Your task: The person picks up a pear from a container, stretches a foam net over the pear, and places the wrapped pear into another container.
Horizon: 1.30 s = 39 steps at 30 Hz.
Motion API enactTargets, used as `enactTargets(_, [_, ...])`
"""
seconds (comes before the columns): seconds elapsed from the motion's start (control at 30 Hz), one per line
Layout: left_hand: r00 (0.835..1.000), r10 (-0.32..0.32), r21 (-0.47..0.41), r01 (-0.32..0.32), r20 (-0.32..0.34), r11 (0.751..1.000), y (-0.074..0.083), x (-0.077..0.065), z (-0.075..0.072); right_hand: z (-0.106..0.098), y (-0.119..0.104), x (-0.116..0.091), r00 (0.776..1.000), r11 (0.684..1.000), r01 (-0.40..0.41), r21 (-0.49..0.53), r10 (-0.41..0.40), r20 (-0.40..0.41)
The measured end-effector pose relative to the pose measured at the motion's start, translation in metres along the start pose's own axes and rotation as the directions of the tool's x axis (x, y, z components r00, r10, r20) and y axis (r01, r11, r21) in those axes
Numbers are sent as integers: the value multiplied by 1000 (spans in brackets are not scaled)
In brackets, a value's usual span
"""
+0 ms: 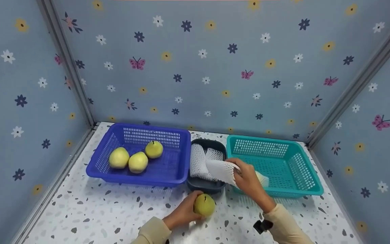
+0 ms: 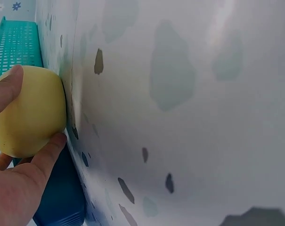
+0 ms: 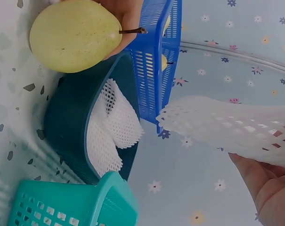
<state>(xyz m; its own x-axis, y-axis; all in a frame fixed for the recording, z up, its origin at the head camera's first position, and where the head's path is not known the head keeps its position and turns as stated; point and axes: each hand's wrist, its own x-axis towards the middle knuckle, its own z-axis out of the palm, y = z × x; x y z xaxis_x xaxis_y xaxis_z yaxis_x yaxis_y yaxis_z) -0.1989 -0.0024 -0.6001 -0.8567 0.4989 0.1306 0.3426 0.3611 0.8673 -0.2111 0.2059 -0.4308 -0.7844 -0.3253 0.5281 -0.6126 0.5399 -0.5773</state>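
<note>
My left hand [image 1: 185, 209] holds a yellow-green pear [image 1: 204, 205] close over the table in front of the dark bin, its stem pointing up. In the left wrist view, thumb and fingers curl round the pear [image 2: 34, 110]. A white foam net sleeve [image 1: 220, 171] is pinched in my right hand [image 1: 247, 178], above the right side of the dark bin. The right wrist view shows that sleeve [image 3: 222, 127] stretching out limp from the fingers. More foam net sleeves [image 3: 116, 122] lie inside the dark teal bin [image 3: 67, 106].
A blue basket [image 1: 171, 184] on the left contains three pears [image 1: 138, 162]. To the right stands a teal basket [image 1: 303, 193], with a netted fruit [image 1: 262, 179] partly hidden behind my right hand. Patterned panels [image 1: 195, 67] wall the speckled table [image 1: 113, 210] at back and sides.
</note>
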Motion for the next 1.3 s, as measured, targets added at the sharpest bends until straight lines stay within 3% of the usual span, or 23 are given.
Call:
enactTargets(0.17, [1000,16,5,-16,3,1000,-1,1,-1,4,21,-7,1000,999,28,-32,-28,9])
enactTargets(0.37, [1000,22,15,-22,-2,1000,-2,0,0,6,20,-15,1000,1000,16,-12,-15,26])
enactTargets(0.57, [1000,-1,4,1,-10,1000,3,0,-2,8,17,-20,999,1000,-9,15,8,37])
enactTargets(0.73, [997,-61,-35,59,-39,998,15,2,-10,9,17,-21,999,1000,17,2,-17,27])
enactTargets(0.87, [993,-78,-91,70,-89,993,27,5,-19,10,17,-22,999,999,35,7,-35,24])
enactTargets(1.07, [976,-34,-177,-5,-216,984,45,18,-27,9,2,-19,999,1000,-9,22,8,43])
enactTargets(1.13, [971,-54,-302,-19,-233,953,50,22,-29,8,-8,-17,999,999,-14,29,13,46])
enactTargets(1.17, [969,-78,-383,-19,-235,924,52,25,-29,7,-12,-16,999,1000,-10,29,9,45])
enactTargets(1.23, [963,-134,-536,-13,-235,844,55,29,-30,6,-17,-14,999,999,5,31,-6,44])
enactTargets(1.3, [954,-199,-664,-1,-225,748,57,33,-29,9,-11,-15,999,999,-3,53,1,40])
